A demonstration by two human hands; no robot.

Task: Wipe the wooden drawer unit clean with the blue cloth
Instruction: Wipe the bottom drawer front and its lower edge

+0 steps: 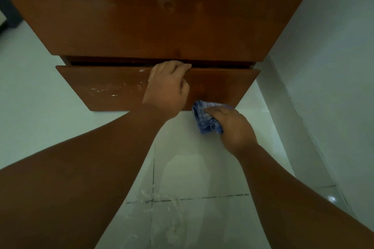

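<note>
While the left hand hooks closed over the pulled-out brown wooden drawer front's top edge and the right hand clutches the bunched blue checked cloth at its lower edge, whitish smears left of the hands suggest wiping is unfinished.

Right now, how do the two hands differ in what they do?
The left hand grips the top edge of the drawer front; the right hand presses the blue cloth at its lower edge. The left hand holds no cloth; the right hand does. Both touch the same drawer.

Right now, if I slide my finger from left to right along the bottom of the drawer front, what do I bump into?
White smudges → left hand gripping the drawer front's top edge → blue cloth → right hand → white wall.
</note>
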